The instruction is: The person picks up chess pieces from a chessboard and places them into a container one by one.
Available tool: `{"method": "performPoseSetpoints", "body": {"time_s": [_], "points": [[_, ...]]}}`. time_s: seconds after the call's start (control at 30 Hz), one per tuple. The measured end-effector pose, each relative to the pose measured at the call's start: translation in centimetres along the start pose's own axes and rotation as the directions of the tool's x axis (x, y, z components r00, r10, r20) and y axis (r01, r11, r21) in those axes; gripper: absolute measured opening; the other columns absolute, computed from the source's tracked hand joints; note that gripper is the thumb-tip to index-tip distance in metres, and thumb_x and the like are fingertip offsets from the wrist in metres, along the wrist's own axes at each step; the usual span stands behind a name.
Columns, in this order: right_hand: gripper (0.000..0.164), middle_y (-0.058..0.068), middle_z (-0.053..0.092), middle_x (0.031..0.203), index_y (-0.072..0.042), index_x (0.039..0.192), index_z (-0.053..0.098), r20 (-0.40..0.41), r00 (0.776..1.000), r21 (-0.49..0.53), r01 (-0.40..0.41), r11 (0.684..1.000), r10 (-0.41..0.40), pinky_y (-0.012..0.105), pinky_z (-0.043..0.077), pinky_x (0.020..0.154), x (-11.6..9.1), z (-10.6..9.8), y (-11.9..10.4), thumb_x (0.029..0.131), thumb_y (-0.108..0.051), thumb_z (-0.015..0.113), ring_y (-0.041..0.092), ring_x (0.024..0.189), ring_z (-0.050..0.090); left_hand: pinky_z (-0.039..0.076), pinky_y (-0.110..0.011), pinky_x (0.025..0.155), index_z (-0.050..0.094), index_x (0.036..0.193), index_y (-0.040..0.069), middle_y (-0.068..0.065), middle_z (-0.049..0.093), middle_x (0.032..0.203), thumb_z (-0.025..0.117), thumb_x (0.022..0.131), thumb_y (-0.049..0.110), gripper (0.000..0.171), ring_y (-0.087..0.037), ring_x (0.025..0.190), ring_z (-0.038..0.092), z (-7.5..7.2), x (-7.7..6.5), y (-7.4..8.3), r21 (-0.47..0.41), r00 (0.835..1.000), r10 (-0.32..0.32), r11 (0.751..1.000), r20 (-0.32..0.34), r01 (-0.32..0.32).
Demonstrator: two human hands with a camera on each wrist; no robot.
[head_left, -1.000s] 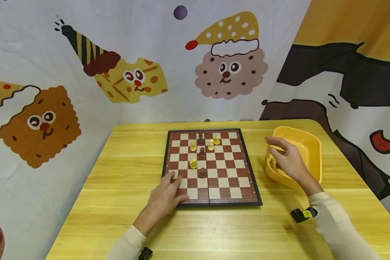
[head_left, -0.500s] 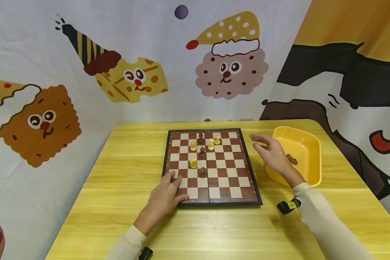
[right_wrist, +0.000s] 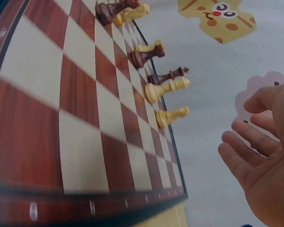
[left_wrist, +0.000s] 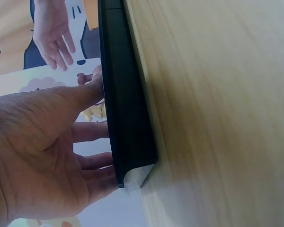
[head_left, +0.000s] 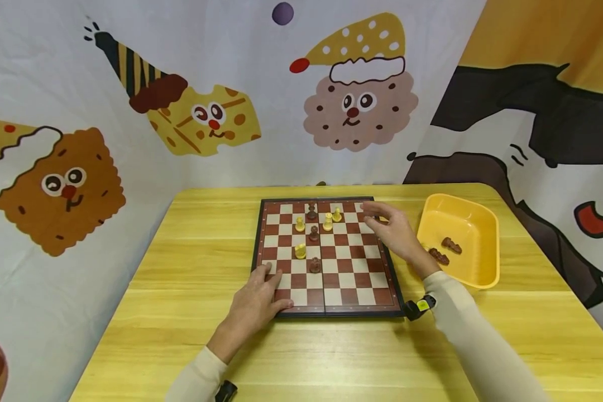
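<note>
A brown-and-cream chessboard [head_left: 359, 268] with a dark frame lies on the table. My left hand [head_left: 253, 298] rests on its near left corner; in the left wrist view the thumb and fingers lie over the board's edge. Over the right edge hovers my right hand [head_left: 394, 234], fingers loosely extended and holding nothing. Left of it stand a cream pawn [right_wrist: 173, 117], a cream queen [right_wrist: 165, 90] and a brown king [right_wrist: 168, 75]. Other upright pieces include a brown rook [right_wrist: 146, 55], a cream knight [head_left: 300, 252] and a brown piece [head_left: 315, 265] near my left hand.
A yellow plastic bin [head_left: 491, 234] stands right of the board. Two brown chess pieces lie in it, one piece [head_left: 451, 245] farther back and another piece [head_left: 439, 256] nearer. A cartoon-printed cloth [head_left: 281, 111] hangs behind the wooden table [head_left: 196, 245].
My right hand has moved left from above the bin to above the board's right edge, uncovering the brown pieces in the bin. My left hand and the pieces on the board stay put.
</note>
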State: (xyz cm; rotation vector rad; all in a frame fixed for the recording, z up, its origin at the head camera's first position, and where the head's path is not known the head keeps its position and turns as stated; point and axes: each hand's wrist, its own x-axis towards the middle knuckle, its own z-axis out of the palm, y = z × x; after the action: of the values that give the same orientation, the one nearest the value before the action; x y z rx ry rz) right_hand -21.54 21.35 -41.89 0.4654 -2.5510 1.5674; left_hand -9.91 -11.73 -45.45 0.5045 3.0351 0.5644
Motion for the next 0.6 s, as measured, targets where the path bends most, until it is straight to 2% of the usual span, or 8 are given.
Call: {"method": "performPoseSetpoints", "body": {"time_s": [0.1,0.23,0.37,0.6], "points": [[0.04,0.018,0.061,0.134,-0.002,0.141,0.059,0.003,1.0,0.006,-0.003,1.0,0.003,0.052,0.046,0.102,0.8,0.9,-0.1,0.102,-0.011,0.063,0.033,0.123,0.056,0.049,-0.054,0.099,0.058,0.141,-0.003,-0.028,0.043,0.148,0.079,0.088,0.041,0.072,-0.041,0.137,0.042,0.0,0.0,0.0,-0.003,1.0,0.003,1.0,-0.004,-0.003],[0.038,0.019,0.062,0.133,-0.002,0.138,0.061,0.011,1.0,0.037,-0.012,0.999,0.011,0.052,0.051,0.094,1.8,2.3,-0.2,0.1,-0.007,0.065,0.035,0.12,0.059,0.049,-0.054,0.099,0.058,0.141,-0.003,-0.028,0.042,0.149,0.079,0.088,0.041,0.072,-0.041,0.138,0.041,-0.1,0.0,0.0,-0.011,1.0,0.009,1.0,-0.013,-0.009],[0.035,0.021,0.063,0.13,-0.001,0.134,0.063,0.048,0.999,0.05,-0.023,0.998,0.021,0.049,0.055,0.087,2.9,4.0,0.2,0.099,-0.003,0.066,0.035,0.117,0.061,0.049,-0.055,0.098,0.058,0.141,-0.003,-0.028,0.043,0.149,0.08,0.088,0.04,0.072,-0.041,0.138,0.041,-0.1,-0.1,0.0,-0.009,1.0,0.001,1.0,-0.014,-0.001],[0.03,0.016,0.066,0.127,-0.003,0.127,0.069,0.064,0.995,-0.032,-0.074,0.997,0.076,0.048,0.052,0.095,4.2,6.0,0.9,0.097,-0.007,0.07,0.031,0.118,0.061,0.05,-0.055,0.097,0.058,0.141,-0.002,-0.027,0.043,0.148,0.079,0.088,0.042,0.072,-0.041,0.137,0.042,0.1,-0.1,-0.1,-0.007,1.0,-0.002,1.0,-0.011,0.002]]}}
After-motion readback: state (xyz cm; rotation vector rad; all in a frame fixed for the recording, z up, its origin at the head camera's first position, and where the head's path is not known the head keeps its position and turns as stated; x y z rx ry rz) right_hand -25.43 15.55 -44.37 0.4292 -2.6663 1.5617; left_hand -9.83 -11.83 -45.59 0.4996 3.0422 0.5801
